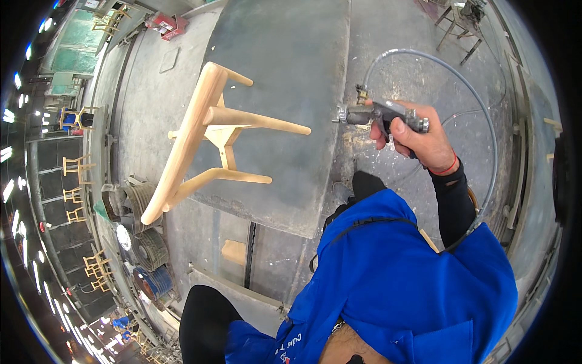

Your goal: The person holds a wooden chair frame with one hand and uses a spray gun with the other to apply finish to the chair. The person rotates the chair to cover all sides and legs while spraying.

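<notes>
My right hand [424, 136] is closed round a metal spray gun [388, 115], its nozzle pointing left. A grey hose [451, 67] loops from the gun over to the right and back down past my forearm. Left of the nozzle, apart from it, is a pale wooden chair frame [188, 142] with a long thick rail and round tapered legs pointing right. What bears the frame cannot be made out. A black-sleeved limb [209, 318] shows at the lower left, but my left hand is not in the picture.
Beneath the frame lies a grey, worn floor sheet [285, 54]. A red box [167, 25] stands at the far left, a stool [461, 27] at the far right. Coiled hoses [142, 206] and a blue drum [151, 282] line the left side. Several more wooden frames [79, 165] stand beyond.
</notes>
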Available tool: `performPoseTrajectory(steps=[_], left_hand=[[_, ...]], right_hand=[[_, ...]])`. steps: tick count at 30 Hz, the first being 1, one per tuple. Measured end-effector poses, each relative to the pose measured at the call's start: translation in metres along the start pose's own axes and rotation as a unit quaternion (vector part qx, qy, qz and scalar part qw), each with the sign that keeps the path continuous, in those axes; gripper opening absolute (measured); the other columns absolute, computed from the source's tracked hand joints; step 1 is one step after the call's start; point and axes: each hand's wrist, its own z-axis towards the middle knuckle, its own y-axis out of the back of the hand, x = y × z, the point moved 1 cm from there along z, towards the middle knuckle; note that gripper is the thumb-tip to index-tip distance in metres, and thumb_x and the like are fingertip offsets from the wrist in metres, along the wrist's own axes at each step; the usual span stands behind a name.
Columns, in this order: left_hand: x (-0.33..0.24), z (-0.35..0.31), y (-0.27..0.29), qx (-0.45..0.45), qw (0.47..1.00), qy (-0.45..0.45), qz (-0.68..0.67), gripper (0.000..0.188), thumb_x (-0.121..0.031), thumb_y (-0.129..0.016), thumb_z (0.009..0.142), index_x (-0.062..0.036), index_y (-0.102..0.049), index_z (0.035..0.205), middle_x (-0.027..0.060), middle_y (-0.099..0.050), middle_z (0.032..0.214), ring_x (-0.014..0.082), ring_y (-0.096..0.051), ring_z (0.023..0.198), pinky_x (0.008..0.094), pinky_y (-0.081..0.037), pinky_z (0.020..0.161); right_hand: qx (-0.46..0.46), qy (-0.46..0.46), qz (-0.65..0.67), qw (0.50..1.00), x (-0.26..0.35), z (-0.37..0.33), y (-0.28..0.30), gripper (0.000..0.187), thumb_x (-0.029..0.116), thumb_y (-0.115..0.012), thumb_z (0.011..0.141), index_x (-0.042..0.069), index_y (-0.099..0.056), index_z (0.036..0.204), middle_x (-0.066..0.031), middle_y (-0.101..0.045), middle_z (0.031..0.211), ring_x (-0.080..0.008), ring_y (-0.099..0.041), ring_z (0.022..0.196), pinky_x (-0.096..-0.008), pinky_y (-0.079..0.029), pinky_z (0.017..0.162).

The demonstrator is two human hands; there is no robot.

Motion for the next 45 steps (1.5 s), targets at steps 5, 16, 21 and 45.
performPoseTrajectory(steps=[5,16,21,45], left_hand=[[0.026,0.016,0.002,0.003,1.000,0.010,-0.001,0.045,-0.035,-0.056,0.101,0.0022,-0.057,0.126,0.0184,-0.061,0.123,0.0333,-0.058,0.112,0.0456,-0.048,0.093],[0.149,0.083,-0.005,-0.023,0.996,0.063,0.057,0.040,-0.030,-0.056,0.101,0.0035,-0.060,0.123,0.0187,-0.063,0.120,0.0325,-0.061,0.110,0.0443,-0.049,0.092],[0.196,0.115,-0.008,-0.037,0.991,0.093,0.091,0.038,-0.028,-0.056,0.101,0.0041,-0.061,0.122,0.0188,-0.064,0.119,0.0321,-0.062,0.109,0.0437,-0.049,0.092],[0.203,0.152,-0.025,-0.052,0.972,0.127,0.192,0.028,-0.016,-0.057,0.101,0.0070,-0.066,0.115,0.0195,-0.069,0.114,0.0304,-0.066,0.105,0.0408,-0.052,0.091]], right_hand=[[0.011,-0.017,-0.004,1.000,-0.015,0.033,0.012,0.037,0.037,-0.066,0.102,0.000,-0.072,0.103,-0.0047,-0.071,0.084,-0.0055,-0.060,0.066,-0.0211,-0.039,0.049],[0.078,-0.207,-0.179,0.959,-0.154,0.190,0.126,0.036,0.036,-0.070,0.100,0.001,-0.072,0.090,-0.0010,-0.066,0.072,-0.0091,-0.062,0.059,-0.0271,-0.050,0.056],[0.150,-0.180,-0.088,0.968,-0.150,0.235,0.157,0.040,0.043,-0.068,0.100,0.004,-0.075,0.102,-0.0009,-0.068,0.079,-0.0090,-0.064,0.061,-0.0261,-0.051,0.056],[0.287,0.035,0.099,0.952,0.059,0.203,0.201,0.059,0.029,-0.081,0.091,-0.007,-0.064,0.134,-0.0114,-0.075,0.097,-0.0142,-0.070,0.082,-0.0280,-0.058,0.077]])
